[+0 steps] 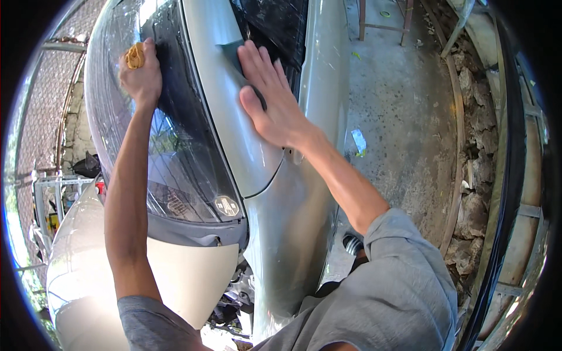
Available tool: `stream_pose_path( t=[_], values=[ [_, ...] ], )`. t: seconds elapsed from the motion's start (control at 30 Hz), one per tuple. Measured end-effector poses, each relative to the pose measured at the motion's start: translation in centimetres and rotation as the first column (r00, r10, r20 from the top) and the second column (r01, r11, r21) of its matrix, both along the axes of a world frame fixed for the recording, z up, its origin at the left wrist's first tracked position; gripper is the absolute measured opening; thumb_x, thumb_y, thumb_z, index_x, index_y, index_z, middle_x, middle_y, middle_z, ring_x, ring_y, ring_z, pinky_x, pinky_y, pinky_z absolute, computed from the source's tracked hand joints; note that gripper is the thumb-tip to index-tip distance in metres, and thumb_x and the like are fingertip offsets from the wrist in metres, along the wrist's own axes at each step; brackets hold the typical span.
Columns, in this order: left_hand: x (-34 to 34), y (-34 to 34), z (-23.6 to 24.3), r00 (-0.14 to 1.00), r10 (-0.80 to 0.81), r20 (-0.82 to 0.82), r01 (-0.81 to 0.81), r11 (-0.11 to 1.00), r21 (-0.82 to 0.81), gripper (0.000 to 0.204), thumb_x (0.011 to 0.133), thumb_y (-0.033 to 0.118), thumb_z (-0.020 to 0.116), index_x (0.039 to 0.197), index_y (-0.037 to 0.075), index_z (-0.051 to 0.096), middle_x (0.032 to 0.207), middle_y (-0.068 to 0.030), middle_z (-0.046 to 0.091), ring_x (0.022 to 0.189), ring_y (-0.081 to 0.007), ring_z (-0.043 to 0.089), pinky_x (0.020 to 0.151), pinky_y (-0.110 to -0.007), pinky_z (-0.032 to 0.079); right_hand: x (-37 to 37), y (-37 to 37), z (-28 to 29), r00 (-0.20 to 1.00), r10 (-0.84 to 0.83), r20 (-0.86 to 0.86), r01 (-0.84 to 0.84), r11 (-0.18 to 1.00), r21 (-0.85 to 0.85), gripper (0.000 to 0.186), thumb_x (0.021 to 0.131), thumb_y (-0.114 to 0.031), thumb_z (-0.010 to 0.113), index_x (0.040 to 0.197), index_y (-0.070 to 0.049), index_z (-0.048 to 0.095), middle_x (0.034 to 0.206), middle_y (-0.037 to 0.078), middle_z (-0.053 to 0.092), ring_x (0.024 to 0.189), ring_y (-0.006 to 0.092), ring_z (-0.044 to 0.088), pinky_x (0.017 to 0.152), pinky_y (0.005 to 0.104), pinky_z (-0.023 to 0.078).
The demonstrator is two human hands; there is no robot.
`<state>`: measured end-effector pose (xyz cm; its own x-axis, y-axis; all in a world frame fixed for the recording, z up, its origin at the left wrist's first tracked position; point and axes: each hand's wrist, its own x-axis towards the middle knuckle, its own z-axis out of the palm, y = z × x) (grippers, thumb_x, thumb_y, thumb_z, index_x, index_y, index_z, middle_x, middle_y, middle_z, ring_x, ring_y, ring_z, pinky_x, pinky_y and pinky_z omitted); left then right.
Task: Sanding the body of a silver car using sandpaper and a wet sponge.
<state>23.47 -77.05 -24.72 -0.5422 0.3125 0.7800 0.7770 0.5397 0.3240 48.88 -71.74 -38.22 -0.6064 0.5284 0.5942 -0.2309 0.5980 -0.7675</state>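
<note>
My left hand (142, 82) is closed around a crumpled orange-yellow cloth (134, 55) at the upper part of a car windshield (175, 134). The glass is dark, with streaks and reflections, and a round sticker (226, 205) sits at its lower corner. To the right, my right hand (272, 99) lies open and flat with fingers stretched out, against the silver car's body between the windshield and the side window (275, 29). The palm hides part of a dark-edged fitting there.
Below the windshield is the car's pale hood (175, 281), with engine parts (235, 298) showing in a gap beside the fender (287, 234). Concrete floor (404, 111) runs along the right, with a metal stand (386, 26) and a rough stone border (471, 216). A wire fence (44, 105) stands left.
</note>
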Motion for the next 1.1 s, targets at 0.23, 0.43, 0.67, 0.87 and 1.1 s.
stream_pose_path(
  t=[0.23,0.43,0.67,0.87,1.1],
  values=[
    [0.0,-0.2,0.1,0.998,-0.035,0.058,0.036,0.999,-0.013,0.052,0.085,0.047,0.072,0.102,-0.002,0.065,0.091,-0.0194,0.069,0.087,-0.0325,0.068,0.082,-0.043,0.05,1.7,-0.8,-0.7,0.998,0.034,0.06,-0.038,0.998,0.052,0.065,0.103,-0.038,0.034,0.157,-0.006,0.018,0.164,0.017,0.013,0.15,0.0404,0.012,0.121,0.0524,0.007],
    [0.4,-0.5,0.4,0.997,-0.028,0.073,0.027,1.0,0.015,0.054,0.085,0.046,0.072,0.106,-0.003,0.064,0.093,-0.0195,0.069,0.088,-0.0324,0.068,0.083,-0.042,0.05,3.3,-3.9,-3.6,0.996,0.078,0.042,-0.079,0.997,0.011,0.065,0.103,-0.039,0.034,0.157,-0.005,0.02,0.164,0.016,0.014,0.151,0.04,0.009,0.121,0.0531,0.005],
    [0.9,-0.1,-0.2,0.997,-0.017,0.07,0.016,1.0,0.013,0.057,0.085,0.046,0.071,0.112,-0.004,0.063,0.097,-0.0211,0.07,0.093,-0.0344,0.068,0.087,-0.042,0.05,-3.9,4.3,2.8,0.998,-0.001,-0.056,0.002,1.0,0.004,0.065,0.103,-0.041,0.033,0.156,-0.004,0.021,0.164,0.016,0.013,0.151,0.0388,0.012,0.122,0.0509,0.008],
    [-0.2,-1.6,-0.2,0.992,0.007,0.123,-0.005,1.0,-0.021,0.065,0.083,0.052,0.07,0.119,-0.001,0.062,0.111,-0.0253,0.066,0.109,-0.0412,0.061,0.097,-0.047,0.046,2.3,-3.2,-0.7,0.988,-0.02,0.152,0.017,1.0,0.021,0.068,0.102,-0.04,0.033,0.156,-0.002,0.019,0.163,0.018,0.016,0.151,0.0403,0.011,0.121,0.0535,0.005],
    [-1.2,-1.0,-0.3,0.995,-0.077,0.067,0.076,0.997,0.02,0.07,0.08,0.058,0.07,0.12,0.0,0.061,0.114,-0.0256,0.065,0.114,-0.0421,0.058,0.101,-0.047,0.044,5.6,-15.9,-0.6,0.903,-0.244,0.353,0.223,0.97,0.099,0.068,0.101,-0.034,0.041,0.155,0.002,0.02,0.161,0.023,0.017,0.146,0.0475,0.018,0.117,0.0603,0.015]
  ],
)
